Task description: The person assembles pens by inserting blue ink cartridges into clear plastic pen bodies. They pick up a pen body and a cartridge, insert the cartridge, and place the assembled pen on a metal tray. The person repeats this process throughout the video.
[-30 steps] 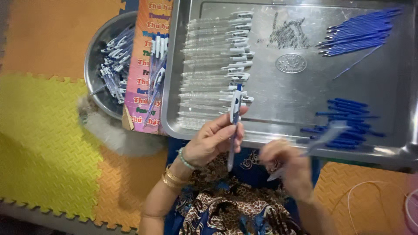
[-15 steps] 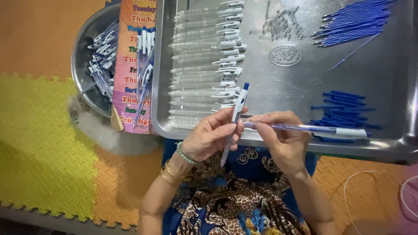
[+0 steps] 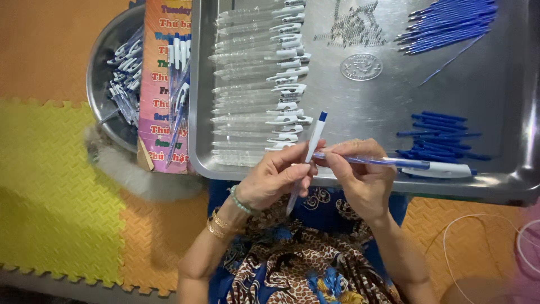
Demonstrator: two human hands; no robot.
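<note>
Foam floor mats [image 3: 50, 186] in orange and yellow lie under one big steel tray [image 3: 506, 101]. Left hand [image 3: 273, 180] is closed around one upright pen [image 3: 313, 143] with a blue cap end; right hand [image 3: 360, 174] pinches one finished pen [image 3: 405, 164] lying sideways over the tray's front rim. Roughly fifteen clear barrels [image 3: 253, 84] sit in one row. Two heaps of blue refills [image 3: 450, 22] and a cluster of springs [image 3: 354, 28] blur together, uncountable. One bowl [image 3: 104, 73] is half hidden by a printed box [image 3: 163, 84].
</note>
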